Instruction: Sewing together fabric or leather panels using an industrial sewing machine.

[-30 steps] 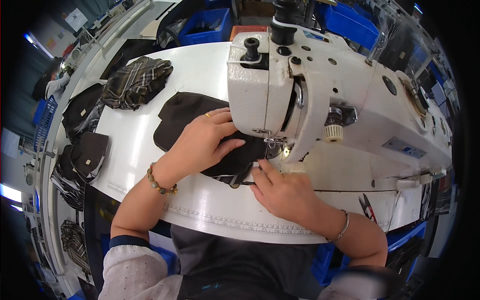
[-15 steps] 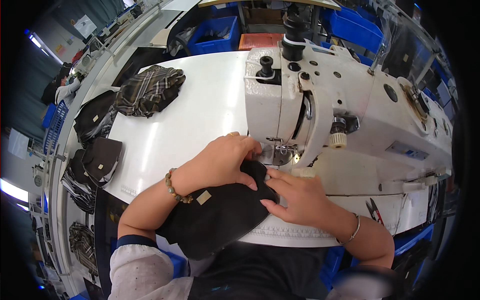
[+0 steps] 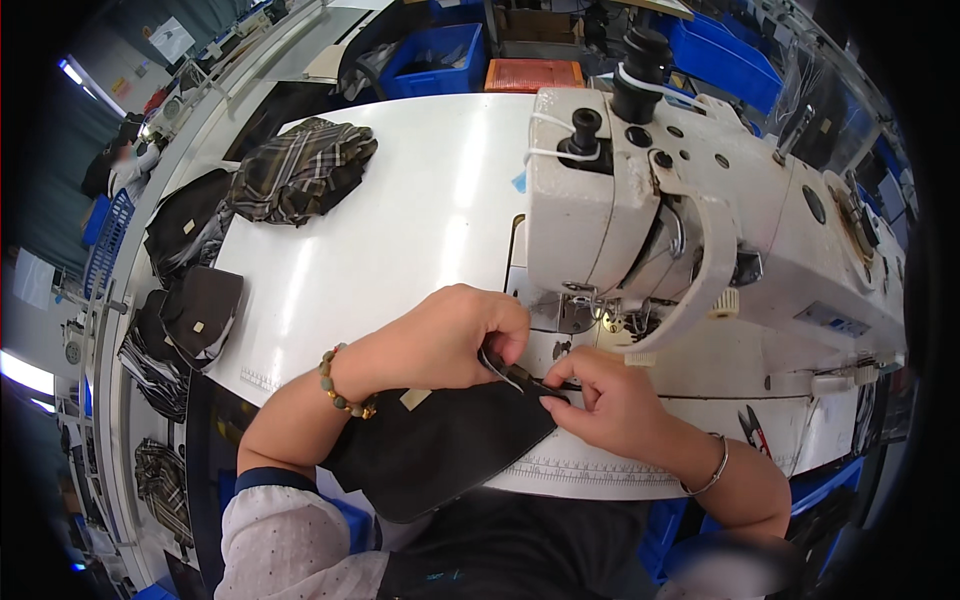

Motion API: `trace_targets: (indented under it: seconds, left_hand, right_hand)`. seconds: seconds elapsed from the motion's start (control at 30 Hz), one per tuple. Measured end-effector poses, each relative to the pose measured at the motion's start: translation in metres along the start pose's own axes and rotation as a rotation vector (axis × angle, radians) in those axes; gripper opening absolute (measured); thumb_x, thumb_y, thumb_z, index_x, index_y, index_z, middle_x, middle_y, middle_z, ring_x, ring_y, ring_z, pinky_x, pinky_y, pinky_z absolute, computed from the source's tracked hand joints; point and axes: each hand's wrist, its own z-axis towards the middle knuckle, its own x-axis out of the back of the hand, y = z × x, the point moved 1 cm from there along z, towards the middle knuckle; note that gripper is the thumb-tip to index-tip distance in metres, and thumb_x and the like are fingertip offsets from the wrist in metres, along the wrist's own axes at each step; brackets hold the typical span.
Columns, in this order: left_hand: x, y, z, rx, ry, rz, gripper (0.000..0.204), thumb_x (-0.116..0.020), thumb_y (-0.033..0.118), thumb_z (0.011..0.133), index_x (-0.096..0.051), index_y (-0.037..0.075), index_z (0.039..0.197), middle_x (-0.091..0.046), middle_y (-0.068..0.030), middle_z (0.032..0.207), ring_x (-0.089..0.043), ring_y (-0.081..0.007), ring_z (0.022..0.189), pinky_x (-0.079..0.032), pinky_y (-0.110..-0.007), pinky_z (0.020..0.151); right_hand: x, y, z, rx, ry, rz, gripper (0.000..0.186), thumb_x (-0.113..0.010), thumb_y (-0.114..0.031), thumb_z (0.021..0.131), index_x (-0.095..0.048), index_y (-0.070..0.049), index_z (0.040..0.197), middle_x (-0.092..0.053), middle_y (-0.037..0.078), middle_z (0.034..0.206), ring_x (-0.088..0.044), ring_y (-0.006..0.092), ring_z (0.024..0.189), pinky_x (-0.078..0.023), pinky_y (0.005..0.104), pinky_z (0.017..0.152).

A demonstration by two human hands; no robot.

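A black fabric piece (image 3: 440, 455) with a small beige patch (image 3: 415, 399) lies over the near edge of the white table, just in front of the sewing machine's presser foot (image 3: 590, 300). My left hand (image 3: 465, 335) is closed, pinching the far edge of that fabric, which is folded up and shows a pale layer. Close beside it, my right hand (image 3: 610, 400) pinches the fabric's right-hand corner between thumb and fingers. Both hands are apart from the needle area. The fingertips partly cover the folded edge.
The white sewing machine (image 3: 700, 230) fills the right side. Small snips (image 3: 753, 430) lie at the table's right front. A crumpled plaid fabric bundle (image 3: 302, 170) sits at the back left, with stacked dark pieces (image 3: 200, 315) along the left edge. Blue bins (image 3: 435, 60) stand beyond.
The fabric's far edge has come away from the presser foot and is now lifted and folded between my hands. My left fingers have curled in, and the view has shifted slightly.
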Motion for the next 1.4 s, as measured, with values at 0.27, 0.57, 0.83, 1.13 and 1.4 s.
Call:
trace_targets:
  seconds: [0.27, 0.57, 0.83, 1.13, 1.4]
  left_hand:
    - [-0.003, 0.009, -0.003, -0.170, 0.001, 0.114, 0.020, -0.077, 0.001, 0.064, -0.064, 0.009, 0.078, -0.059, -0.0024, 0.074, -0.061, -0.0228, 0.064, -0.047, -0.034, 0.057]
    - [-0.003, -0.002, -0.001, -0.297, 0.097, 0.166, 0.020, -0.080, 0.005, 0.064, -0.075, 0.011, 0.082, -0.063, -0.0018, 0.078, -0.063, -0.0246, 0.068, -0.049, -0.034, 0.060]
    - [0.000, 0.003, -0.001, 0.086, -0.060, -0.136, 0.023, -0.086, 0.013, 0.076, -0.075, -0.002, 0.090, -0.070, -0.0129, 0.076, -0.063, -0.0194, 0.066, -0.049, -0.031, 0.065]
    - [-0.004, -0.002, -0.002, 0.101, -0.051, -0.210, 0.022, -0.085, 0.010, 0.075, -0.074, -0.002, 0.089, -0.071, -0.0126, 0.076, -0.063, -0.0184, 0.067, -0.050, -0.030, 0.066]
    - [-0.003, -0.003, 0.002, 0.102, -0.069, -0.205, 0.021, -0.085, 0.009, 0.075, -0.074, -0.002, 0.090, -0.071, -0.0111, 0.076, -0.065, -0.0173, 0.069, -0.051, -0.029, 0.068]
  right_hand:
    - [0.000, 0.000, -0.003, 0.139, 0.059, 0.011, 0.022, -0.079, -0.004, 0.072, -0.058, -0.008, 0.075, -0.051, 0.000, 0.068, -0.042, 0.0097, 0.050, -0.035, 0.0268, 0.049]
    - [0.000, -0.001, -0.001, 0.123, 0.104, -0.029, 0.011, -0.075, -0.010, 0.083, -0.068, -0.005, 0.089, -0.063, 0.007, 0.076, -0.064, 0.0241, 0.066, -0.049, 0.0352, 0.058]
    - [0.010, 0.000, 0.001, -0.137, -0.080, 0.252, 0.014, -0.074, -0.014, 0.090, -0.071, 0.000, 0.090, -0.063, 0.007, 0.073, -0.058, 0.0156, 0.057, -0.043, 0.0289, 0.053]
    - [0.010, 0.003, 0.002, -0.222, -0.111, 0.310, 0.019, -0.077, -0.017, 0.089, -0.070, 0.001, 0.088, -0.061, 0.003, 0.070, -0.054, 0.0090, 0.052, -0.042, 0.0265, 0.050]
    - [0.010, 0.005, 0.002, -0.158, -0.103, 0.221, 0.019, -0.076, -0.018, 0.088, -0.070, 0.000, 0.087, -0.060, 0.005, 0.067, -0.054, 0.0125, 0.054, -0.042, 0.0288, 0.053]
